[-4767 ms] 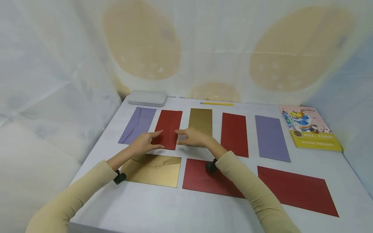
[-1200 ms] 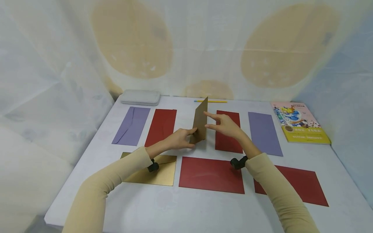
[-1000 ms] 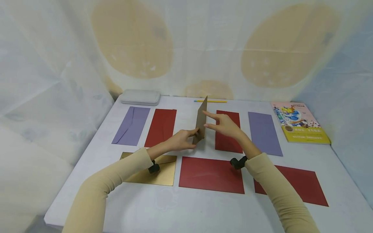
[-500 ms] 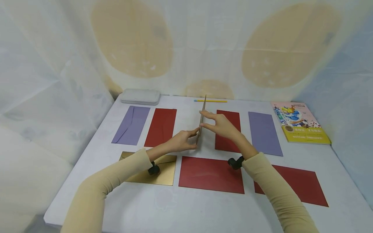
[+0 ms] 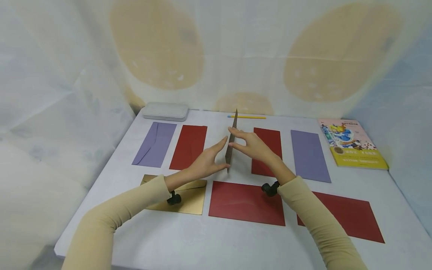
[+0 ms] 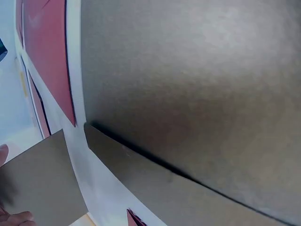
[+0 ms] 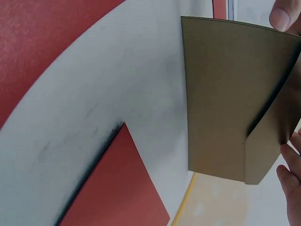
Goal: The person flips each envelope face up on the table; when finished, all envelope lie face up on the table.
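Gold envelope (image 7: 216,103) has swung round: about a second ago its face showed from above, now it's nearly edge-on, and the left hand (image 5: 204,163) has spread its fingers wide. Can't tell if that thumb actually touches the near end. Right hand's (image 5: 254,147) fingers are holding the upper long edge.

So it's up on a long side, long axis running near to far, far end aimed at the yellow pencil (image 5: 251,117), sitting mid-counter (image 5: 189,243) between two red envelopes (image 5: 189,146), some room before either one's edge.

Count: eight envelopes, 2 gold (other one flat (image 5: 192,200)), 4 red, 2 lilac (image 5: 310,155). Plus one grey case (image 5: 165,111) and one book (image 5: 351,144), both near counter edges.
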Demonstrator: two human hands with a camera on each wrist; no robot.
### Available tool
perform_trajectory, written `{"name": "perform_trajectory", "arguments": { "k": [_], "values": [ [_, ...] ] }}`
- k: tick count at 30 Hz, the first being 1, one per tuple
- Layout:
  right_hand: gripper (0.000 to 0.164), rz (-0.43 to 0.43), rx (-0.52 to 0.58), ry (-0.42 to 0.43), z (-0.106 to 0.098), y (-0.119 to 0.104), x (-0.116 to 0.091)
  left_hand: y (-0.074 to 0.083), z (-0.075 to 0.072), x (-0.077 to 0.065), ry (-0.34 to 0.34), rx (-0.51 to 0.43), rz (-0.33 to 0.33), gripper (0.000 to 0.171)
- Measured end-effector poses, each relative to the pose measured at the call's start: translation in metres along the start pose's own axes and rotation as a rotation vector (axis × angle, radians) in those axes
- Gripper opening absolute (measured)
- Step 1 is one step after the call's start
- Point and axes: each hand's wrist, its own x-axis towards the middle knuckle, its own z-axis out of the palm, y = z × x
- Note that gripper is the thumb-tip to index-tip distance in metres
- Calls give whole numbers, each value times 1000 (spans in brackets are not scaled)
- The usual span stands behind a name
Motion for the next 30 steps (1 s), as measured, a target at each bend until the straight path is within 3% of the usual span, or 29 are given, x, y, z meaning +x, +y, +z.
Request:
{"name": "perform_trajectory", "arguments": {
  "k": [12,15,23,30],
  "values": [
    [65,-52,53,-5,9,5,-1,-6,0,-4,31,-5,8,91],
    [65,-27,41,-24,10,7,-2,-7,-1,-4,43,-18,8,90],
    [63,154,-20,-231,13,12,-8,-9,-6,-7,80,-37,-31,88],
    [61,155,-47,-310,17,18,-9,-14,-10,-9,117,-32,-51,86]
  ]
}}
